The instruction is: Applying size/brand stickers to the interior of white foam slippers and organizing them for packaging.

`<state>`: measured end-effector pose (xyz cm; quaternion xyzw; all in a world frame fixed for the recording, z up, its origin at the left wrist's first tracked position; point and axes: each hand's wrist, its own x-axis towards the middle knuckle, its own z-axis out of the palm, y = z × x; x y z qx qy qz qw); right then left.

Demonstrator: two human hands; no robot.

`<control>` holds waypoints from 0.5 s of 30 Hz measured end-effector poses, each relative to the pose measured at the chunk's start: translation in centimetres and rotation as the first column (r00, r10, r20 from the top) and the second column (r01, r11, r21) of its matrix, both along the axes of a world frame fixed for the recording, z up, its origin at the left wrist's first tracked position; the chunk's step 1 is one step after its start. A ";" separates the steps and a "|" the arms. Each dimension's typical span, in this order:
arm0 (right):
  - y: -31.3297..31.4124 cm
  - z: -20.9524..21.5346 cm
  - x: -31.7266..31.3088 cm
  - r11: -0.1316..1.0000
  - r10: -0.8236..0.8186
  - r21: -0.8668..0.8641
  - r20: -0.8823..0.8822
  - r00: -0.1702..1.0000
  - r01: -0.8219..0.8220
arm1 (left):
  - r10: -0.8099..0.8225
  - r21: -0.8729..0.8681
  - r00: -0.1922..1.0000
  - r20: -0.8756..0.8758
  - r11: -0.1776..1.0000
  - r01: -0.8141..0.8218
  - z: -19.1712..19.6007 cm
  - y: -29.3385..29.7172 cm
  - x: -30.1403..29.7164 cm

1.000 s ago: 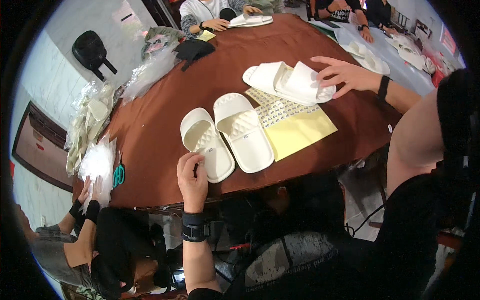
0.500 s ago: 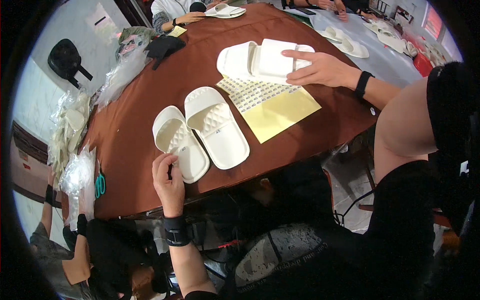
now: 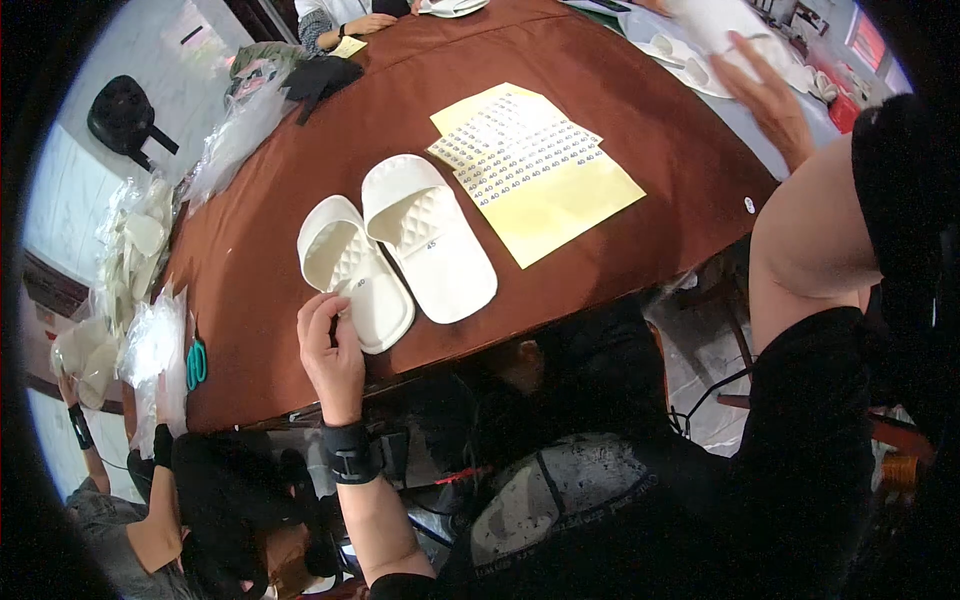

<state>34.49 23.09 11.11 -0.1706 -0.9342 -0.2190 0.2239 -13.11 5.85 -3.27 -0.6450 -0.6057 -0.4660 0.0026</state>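
Observation:
On the table lie two white slide slippers: a smaller one [image 3: 370, 310] and a larger one [image 3: 440, 260], each with a small printed mark on its footbed. My left hand [image 3: 332, 345] rests at the heel edge of the smaller slipper, fingers curled in toward the thumb. Whatever its fingertips may pinch is hidden. Out at the upper right, my right hand [image 3: 770, 95] grips a pair of white slippers [image 3: 715, 30], smeared by motion, beyond the brown table's edge. Yellow sticker sheets [image 3: 560, 210] with rows of printed labels lie overlapping right of the two slippers.
Teal-handled scissors [image 3: 196, 364] and clear plastic bags [image 3: 155, 345] lie along the brown table's [image 3: 260, 290] left side. A co-worker's hands are beside the bags; another person's hand [image 3: 370, 25] is at the far edge. More white slippers [image 3: 690, 68] lie on a grey table at right.
My right hand has carried the white slippers from above the sticker sheets to the upper right, uncovering the sheets. My left hand stays by the smaller slipper. The view has shifted slightly.

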 end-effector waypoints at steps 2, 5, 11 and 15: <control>-1.4 2.3 -1.6 0.994 0.020 -0.106 -0.120 0.993 -0.033 | 0.011 0.001 1.000 0.009 1.000 -0.011 0.1 0.0 0.1; -3.1 6.3 -4.9 0.950 0.073 -0.262 -0.343 0.936 -0.170 | 0.010 0.038 1.000 -0.008 0.999 -0.010 0.2 0.0 0.2; -2.4 10.3 -13.7 0.748 0.168 -0.420 -0.629 0.759 -0.514 | 0.001 0.044 1.000 0.026 0.999 -0.002 -0.1 0.1 -0.1; 0.6 5.1 -21.1 0.846 0.270 -0.309 -0.454 0.849 -0.434 | -0.010 0.036 0.997 0.076 0.999 0.008 0.1 0.0 -0.7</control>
